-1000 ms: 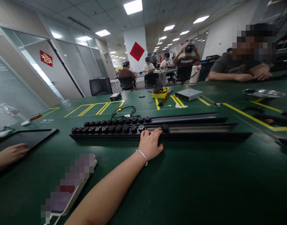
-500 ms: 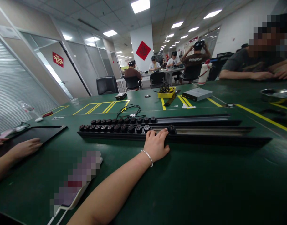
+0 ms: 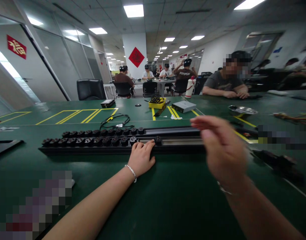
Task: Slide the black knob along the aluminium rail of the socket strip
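Note:
A long black rail tray [image 3: 97,149] lies across the green table [image 3: 173,200], its left half filled with two rows of several black round parts [image 3: 92,137]. My left hand [image 3: 142,157] rests on the tray's front edge, fingers curled over it near a single black part [image 3: 158,139]. My right hand [image 3: 221,150] is raised in front of the tray's right half, blurred by motion, fingers stretched out with nothing in them. It hides part of the rail behind it.
A yellow bin of cables [image 3: 157,101], a grey box [image 3: 184,106], a black cable [image 3: 115,120] and a small black device [image 3: 108,103] lie further back. A metal dish [image 3: 242,110] sits at right. A person [image 3: 225,83] leans on the table's far right; others sit behind.
My right hand has come up into view from the right. The view has swung right, so the neighbour's hand at the left edge is gone. My left hand stays on the tray.

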{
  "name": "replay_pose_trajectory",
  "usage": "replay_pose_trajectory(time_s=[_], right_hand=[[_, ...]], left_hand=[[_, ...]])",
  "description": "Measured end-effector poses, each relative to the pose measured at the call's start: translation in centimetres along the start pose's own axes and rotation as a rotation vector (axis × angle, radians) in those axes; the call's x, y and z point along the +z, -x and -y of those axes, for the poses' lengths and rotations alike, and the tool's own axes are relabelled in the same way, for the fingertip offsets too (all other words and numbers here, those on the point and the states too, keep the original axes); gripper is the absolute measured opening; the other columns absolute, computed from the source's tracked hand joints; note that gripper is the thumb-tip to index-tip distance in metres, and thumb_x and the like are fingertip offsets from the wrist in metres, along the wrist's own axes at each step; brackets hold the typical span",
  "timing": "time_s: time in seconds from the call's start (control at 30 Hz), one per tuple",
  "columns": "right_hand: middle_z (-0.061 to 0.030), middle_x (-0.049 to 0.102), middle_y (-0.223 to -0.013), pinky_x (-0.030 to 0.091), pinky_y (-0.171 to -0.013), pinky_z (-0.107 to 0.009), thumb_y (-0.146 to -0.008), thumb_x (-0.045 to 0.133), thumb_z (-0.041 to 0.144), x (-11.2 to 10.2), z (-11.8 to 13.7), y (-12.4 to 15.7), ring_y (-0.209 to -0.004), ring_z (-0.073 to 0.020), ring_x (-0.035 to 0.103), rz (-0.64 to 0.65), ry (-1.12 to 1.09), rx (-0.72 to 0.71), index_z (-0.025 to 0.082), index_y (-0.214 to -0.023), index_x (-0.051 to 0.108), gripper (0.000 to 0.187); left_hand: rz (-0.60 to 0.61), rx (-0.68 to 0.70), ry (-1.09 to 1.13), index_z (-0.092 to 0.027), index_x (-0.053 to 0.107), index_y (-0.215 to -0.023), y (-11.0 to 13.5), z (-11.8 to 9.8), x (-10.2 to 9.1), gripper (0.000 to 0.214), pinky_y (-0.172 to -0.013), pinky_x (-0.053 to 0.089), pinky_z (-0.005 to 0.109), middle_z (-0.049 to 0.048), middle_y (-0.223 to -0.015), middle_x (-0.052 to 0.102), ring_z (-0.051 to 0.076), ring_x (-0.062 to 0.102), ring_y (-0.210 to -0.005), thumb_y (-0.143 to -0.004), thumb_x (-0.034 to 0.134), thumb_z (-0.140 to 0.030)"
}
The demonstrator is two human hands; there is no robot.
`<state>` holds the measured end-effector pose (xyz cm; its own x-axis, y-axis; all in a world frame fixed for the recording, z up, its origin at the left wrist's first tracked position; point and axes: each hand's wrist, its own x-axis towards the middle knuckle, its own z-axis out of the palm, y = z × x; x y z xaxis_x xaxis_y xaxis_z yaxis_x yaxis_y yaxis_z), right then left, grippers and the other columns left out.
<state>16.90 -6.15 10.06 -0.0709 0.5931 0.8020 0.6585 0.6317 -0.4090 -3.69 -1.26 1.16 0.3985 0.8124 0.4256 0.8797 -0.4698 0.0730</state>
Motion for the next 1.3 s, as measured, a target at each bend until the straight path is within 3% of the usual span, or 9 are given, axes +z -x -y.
replay_pose_trajectory(time_s=[0.17,0.27,0.47,1.3], right_hand=[[-0.0084,0.050,-0.124,0.032,-0.097,-0.040,-0.086,0.036,0.032,6.9,-4.9,2.2,-0.116,-0.0198,0.041,0.422,0.263,0.064,0.018,-0.120,0.049,0.039],[-0.0047,0.043,-0.131,0.021,-0.101,-0.043,-0.086,0.036,0.034,9.2,-6.1,3.8,-0.123,-0.0200,0.033,0.503,0.407,0.073,0.023,-0.123,0.046,0.040],[-0.0019,0.041,-0.133,0.016,-0.103,-0.041,-0.086,0.037,0.037,8.8,-5.3,4.3,-0.121,-0.0180,0.035,0.517,0.468,0.035,0.026,-0.125,0.043,0.041],[-0.0044,0.044,-0.131,0.015,-0.102,-0.040,-0.083,0.041,0.035,9.1,-5.3,4.5,-0.115,-0.0183,0.040,0.493,0.444,0.055,0.023,-0.121,0.046,0.040]], left_hand=[[-0.007,0.012,-0.013,-0.024,0.043,-0.118,0.0,0.1,0.0,0.050,-0.092,0.029,0.043,0.0011,-0.129,0.047,0.024,0.048,-0.098,-0.069,0.055,-0.026],[-0.006,0.018,-0.038,-0.024,0.044,-0.117,0.0,0.1,0.0,0.049,-0.092,0.029,0.042,0.0007,-0.128,0.048,0.024,0.048,-0.099,-0.069,0.054,-0.026],[-0.008,0.010,-0.026,-0.026,0.045,-0.116,0.0,0.1,0.0,0.048,-0.092,0.030,0.042,0.0002,-0.126,0.049,0.024,0.049,-0.099,-0.069,0.052,-0.025],[0.007,0.001,-0.014,-0.026,0.044,-0.117,-0.1,0.2,0.0,0.048,-0.091,0.029,0.043,-0.0020,-0.126,0.050,0.024,0.048,-0.094,-0.069,0.051,-0.027]])
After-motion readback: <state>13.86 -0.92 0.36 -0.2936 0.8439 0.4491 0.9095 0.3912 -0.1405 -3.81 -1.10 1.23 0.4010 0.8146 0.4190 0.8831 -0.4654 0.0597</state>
